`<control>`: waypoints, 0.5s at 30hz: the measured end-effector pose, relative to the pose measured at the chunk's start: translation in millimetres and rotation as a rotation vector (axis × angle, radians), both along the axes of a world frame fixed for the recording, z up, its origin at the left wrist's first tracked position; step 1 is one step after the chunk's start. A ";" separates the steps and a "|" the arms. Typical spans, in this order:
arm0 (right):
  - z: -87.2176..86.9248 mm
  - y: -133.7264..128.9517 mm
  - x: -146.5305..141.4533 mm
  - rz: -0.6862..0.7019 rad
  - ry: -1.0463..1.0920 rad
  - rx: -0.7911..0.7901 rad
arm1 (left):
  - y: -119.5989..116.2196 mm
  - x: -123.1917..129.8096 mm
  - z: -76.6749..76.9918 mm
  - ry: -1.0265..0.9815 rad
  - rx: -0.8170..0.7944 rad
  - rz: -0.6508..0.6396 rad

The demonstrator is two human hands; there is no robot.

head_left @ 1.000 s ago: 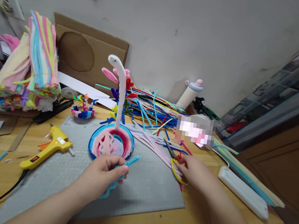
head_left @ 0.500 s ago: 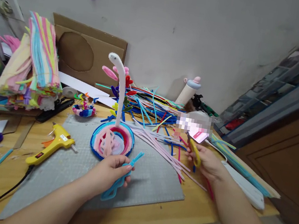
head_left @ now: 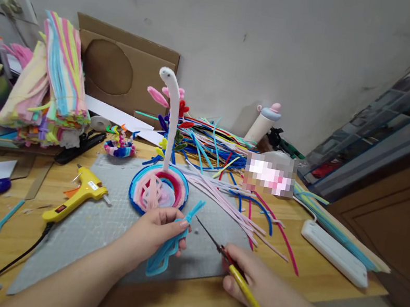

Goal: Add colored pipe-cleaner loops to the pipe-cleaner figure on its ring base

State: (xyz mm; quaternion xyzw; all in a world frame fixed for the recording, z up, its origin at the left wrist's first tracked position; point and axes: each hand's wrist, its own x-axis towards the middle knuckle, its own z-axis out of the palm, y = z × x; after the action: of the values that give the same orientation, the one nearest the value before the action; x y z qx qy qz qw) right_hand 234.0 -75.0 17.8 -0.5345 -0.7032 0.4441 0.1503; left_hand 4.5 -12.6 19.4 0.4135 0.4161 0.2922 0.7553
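My left hand [head_left: 163,233] is closed on a bent light-blue pipe cleaner piece [head_left: 160,261], its loops hanging below the fingers and its twisted ends sticking up past the thumb. In my right hand [head_left: 250,275] are yellow-handled scissors [head_left: 245,286], gripped near the pivot, with the blades reaching left toward the blue ends but apart from them. Just behind my left hand stands a round coiled base [head_left: 132,199] in blue, pink and red, with a tall white fuzzy stem [head_left: 171,131] rising from it. A grey cutting mat [head_left: 103,236] lies beneath.
A yellow glue gun [head_left: 80,195] rests left on the mat. Pale pink pipe cleaners [head_left: 228,202] spread to the right, near a white power strip [head_left: 334,253]. Bundled pipe cleaners [head_left: 61,70], cardboard [head_left: 148,69] and a bottle [head_left: 261,124] stand at the back.
My right hand has brought the scissors from the right-hand pile toward my left hand, blades now pointing left. My left hand keeps hold of the blue piece. The view has shifted slightly.
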 end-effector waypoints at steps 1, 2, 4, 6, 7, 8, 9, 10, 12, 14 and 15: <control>3.0 -0.7 -1.1 0.035 -0.056 0.035 | -0.7 0.3 0.2 0.006 0.008 -0.012; 5.3 -0.8 -2.7 0.066 -0.080 0.045 | -1.5 0.8 -0.3 0.013 0.021 -0.025; 7.4 -0.3 -7.1 0.115 -0.075 0.032 | -2.8 2.2 -2.8 0.018 0.049 -0.066; 6.6 0.0 -12.0 0.137 -0.062 0.029 | -3.9 3.7 -6.2 0.025 0.067 -0.118; 5.7 -0.1 -14.0 0.138 -0.064 0.031 | -4.4 4.4 -7.8 0.032 0.071 -0.138; 4.8 -0.2 -15.6 0.135 -0.071 0.031 | -4.8 4.9 -8.9 0.043 0.070 -0.151; 4.1 -0.3 -16.9 0.130 -0.078 0.027 | -5.1 5.2 -9.6 0.055 0.068 -0.157; 3.8 -0.4 -17.8 0.126 -0.083 0.021 | -5.2 5.3 -9.9 0.066 0.063 -0.157; 4.6 -0.7 -18.6 0.127 -0.078 -0.001 | -5.2 5.1 -9.5 0.080 0.054 -0.161; 6.2 -0.9 -18.4 0.146 -0.053 -0.031 | -4.7 4.5 -8.7 0.076 0.051 -0.180; 7.1 -1.1 -17.9 0.159 -0.038 -0.043 | -4.4 4.2 -8.4 0.068 0.050 -0.194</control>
State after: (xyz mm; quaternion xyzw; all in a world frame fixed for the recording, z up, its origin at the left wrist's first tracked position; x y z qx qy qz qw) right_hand 216.1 -76.1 24.9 -0.4883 -0.7365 0.4595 0.0895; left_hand 8.7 -17.0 10.9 0.4802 0.3920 0.2137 0.7550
